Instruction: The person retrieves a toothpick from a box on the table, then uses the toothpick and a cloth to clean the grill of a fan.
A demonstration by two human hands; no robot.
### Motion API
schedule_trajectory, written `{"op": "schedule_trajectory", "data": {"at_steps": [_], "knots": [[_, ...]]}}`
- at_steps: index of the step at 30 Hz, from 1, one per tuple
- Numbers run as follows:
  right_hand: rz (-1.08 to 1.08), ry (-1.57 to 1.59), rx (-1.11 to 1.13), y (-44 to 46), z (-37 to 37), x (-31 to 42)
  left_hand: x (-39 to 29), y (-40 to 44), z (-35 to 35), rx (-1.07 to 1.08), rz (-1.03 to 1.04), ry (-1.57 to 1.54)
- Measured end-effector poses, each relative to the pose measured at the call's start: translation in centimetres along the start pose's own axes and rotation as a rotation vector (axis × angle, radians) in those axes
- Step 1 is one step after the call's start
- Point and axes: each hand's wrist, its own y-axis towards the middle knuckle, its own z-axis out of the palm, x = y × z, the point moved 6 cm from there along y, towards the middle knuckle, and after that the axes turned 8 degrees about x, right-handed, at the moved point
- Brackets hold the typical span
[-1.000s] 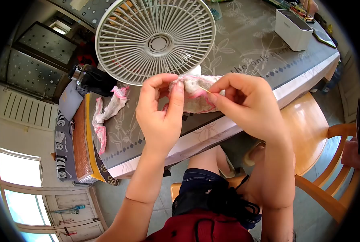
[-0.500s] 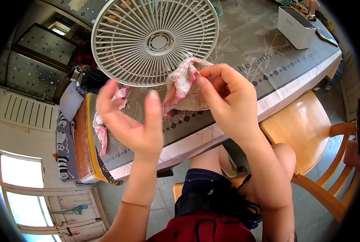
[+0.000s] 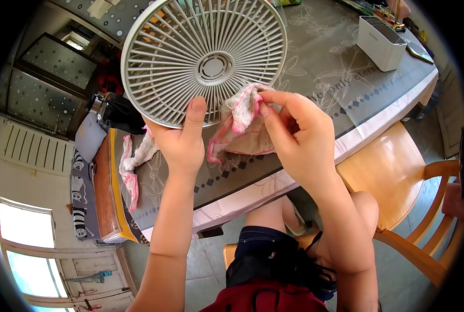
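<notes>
Left hand (image 3: 177, 144): at the near edge of the round grille (image 3: 214, 68), thumb laid over the front of the rim, fingers passing behind it and hidden; the grip is judged closed on the rim, though the contact behind cannot be verified. Right hand (image 3: 306, 143): grip closed, thumb and forefinger pinching the pink-edged cloth (image 3: 245, 115) at its upper right. The cloth is crumpled and hangs from that pinch over the bench (image 3: 341, 78), in the space between the hands. Governing relation: the cloth lies to the left of the right grip, its longer run falling from the pinch down and leftward to a loose corner; its upper part overlaps the grille's lower right rim in view, and whether the two touch cannot be told. The right hand is the nearer to the cloth, the left to the grille. A second cloth (image 3: 131, 179), twisted and likewise pink-edged, lies on the bench beyond the left hand, lengthwise beside the bench's left edge, partly covered by that hand.
</notes>
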Motion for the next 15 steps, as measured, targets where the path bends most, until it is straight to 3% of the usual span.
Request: {"op": "schedule_trajectory", "data": {"at_steps": [6,15], "knots": [[-0.136,-0.084,-0.006,-0.2,0.3,0.7,-0.6,-0.2,0.1,0.034,0.019,0.056],[-0.169,-0.111,-0.072,-0.4,0.2,1.3,-0.7,-0.5,0.1,0.053,0.004,0.053]]}}
